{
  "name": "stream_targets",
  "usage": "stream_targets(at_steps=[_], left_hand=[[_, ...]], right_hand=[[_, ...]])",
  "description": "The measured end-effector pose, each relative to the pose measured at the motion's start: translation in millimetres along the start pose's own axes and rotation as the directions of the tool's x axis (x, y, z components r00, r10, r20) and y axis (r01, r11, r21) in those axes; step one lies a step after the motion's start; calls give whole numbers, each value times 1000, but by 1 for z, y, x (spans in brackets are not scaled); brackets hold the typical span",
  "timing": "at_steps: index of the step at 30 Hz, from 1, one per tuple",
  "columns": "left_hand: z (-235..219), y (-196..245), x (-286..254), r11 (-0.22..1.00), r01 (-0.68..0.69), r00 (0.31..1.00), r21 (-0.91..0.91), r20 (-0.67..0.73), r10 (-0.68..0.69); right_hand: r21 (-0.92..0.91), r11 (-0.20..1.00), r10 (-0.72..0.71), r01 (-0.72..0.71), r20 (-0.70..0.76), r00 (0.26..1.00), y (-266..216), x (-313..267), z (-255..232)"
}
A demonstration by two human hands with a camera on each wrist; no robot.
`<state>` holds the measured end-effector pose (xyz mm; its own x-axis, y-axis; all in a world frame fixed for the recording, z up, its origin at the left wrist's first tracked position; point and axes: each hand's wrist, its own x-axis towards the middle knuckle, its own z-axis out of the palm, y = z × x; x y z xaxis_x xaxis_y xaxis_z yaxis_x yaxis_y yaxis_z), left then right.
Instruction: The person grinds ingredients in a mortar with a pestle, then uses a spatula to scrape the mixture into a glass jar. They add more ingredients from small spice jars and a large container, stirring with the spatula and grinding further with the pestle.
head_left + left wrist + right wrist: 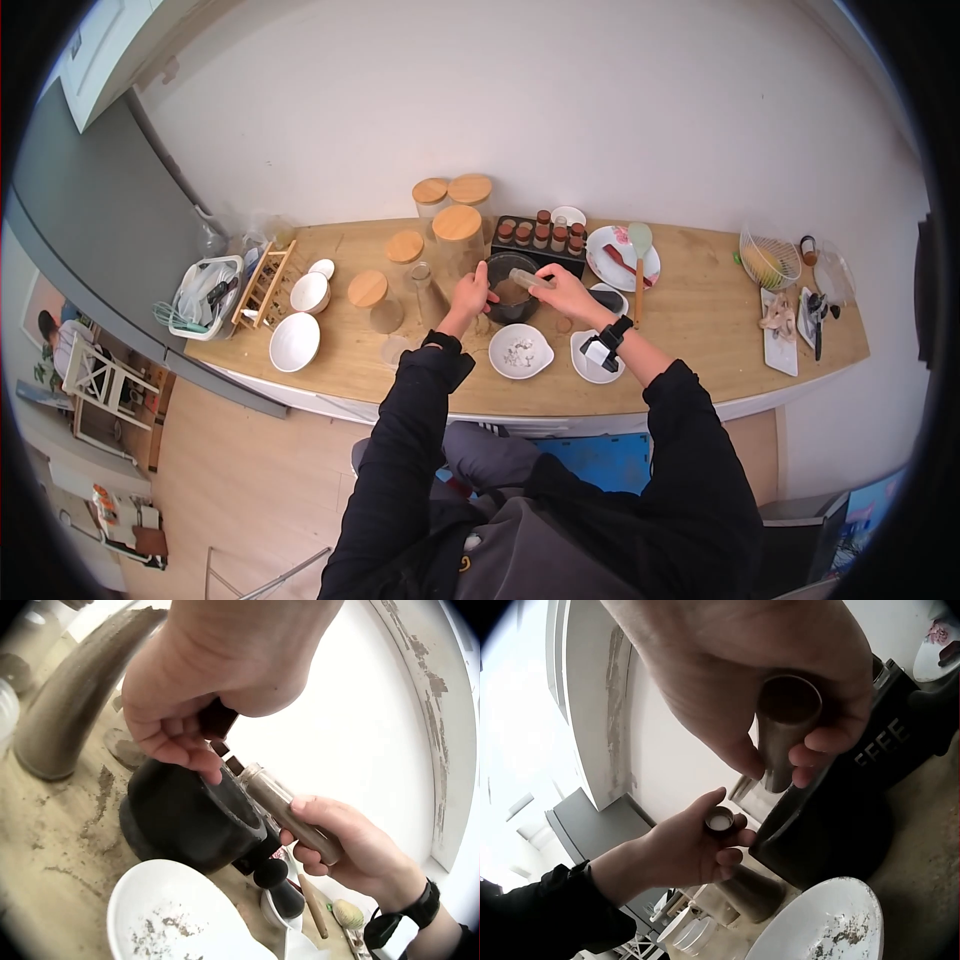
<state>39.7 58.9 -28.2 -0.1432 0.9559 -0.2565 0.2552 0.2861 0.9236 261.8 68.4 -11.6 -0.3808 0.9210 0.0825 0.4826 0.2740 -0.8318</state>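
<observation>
A black bowl point(512, 314) stands in front of the spice rack. My right hand point(570, 298) grips a small glass jar point(289, 812), tilted with its mouth at the bowl's rim. In the right wrist view brown contents show inside the jar point(778, 746). My left hand point(470, 298) is at the bowl's left side; its fingers hold a small dark red cap point(720, 820) with a pale inside. In the left wrist view, the left hand point(217, 667) is above the black bowl point(180, 817). How much has left the jar cannot be told.
A white bowl point(520, 352) with pale bits stands in front, beside another white bowl point(590, 368). Wooden-lidded jars point(458, 224) and a brown-filled bottle point(430, 298) are to the left. Behind stands a rack point(540, 258) of red-capped jars; a floral plate point(610, 250) lies right.
</observation>
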Motion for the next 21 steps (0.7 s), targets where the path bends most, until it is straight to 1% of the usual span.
stream_targets(at_steps=[1,4,7,10,13,15,17,18,19,21], left_hand=[[1,-1,0,1000,1,1000,4,4,-1],[2,2,-1,1000,1,1000,19,19,-2],[3,2,-4,999,3,999,39,45,-5],[3,3,-5,999,3,999,36,43,-5],[7,4,-6,999,-16,1000,52,18,15],[9,4,-5,997,-19,1000,77,3,19],[15,-12,13,984,-93,993,152,-56,102],[15,-11,13,974,-127,986,190,-83,145],[16,-10,12,967,-131,985,218,-81,152],[16,-8,8,951,-139,983,276,-74,166]], right_hand=[[-90,994,-65,62,-36,997,-1,4,0],[-169,983,-82,72,-49,995,-6,16,-1],[-313,937,-169,153,-26,985,-10,27,0],[-402,905,-175,141,-50,983,-14,29,0],[-349,927,-161,135,-46,986,-17,34,-2],[-323,937,-170,135,-82,982,-21,35,-4],[-294,942,-204,160,-124,971,-24,36,-5],[-278,942,-233,186,-147,961,-25,37,-5],[-263,941,-262,212,-170,950,-26,37,-5],[-204,956,-248,208,-196,949,-28,37,-4]])
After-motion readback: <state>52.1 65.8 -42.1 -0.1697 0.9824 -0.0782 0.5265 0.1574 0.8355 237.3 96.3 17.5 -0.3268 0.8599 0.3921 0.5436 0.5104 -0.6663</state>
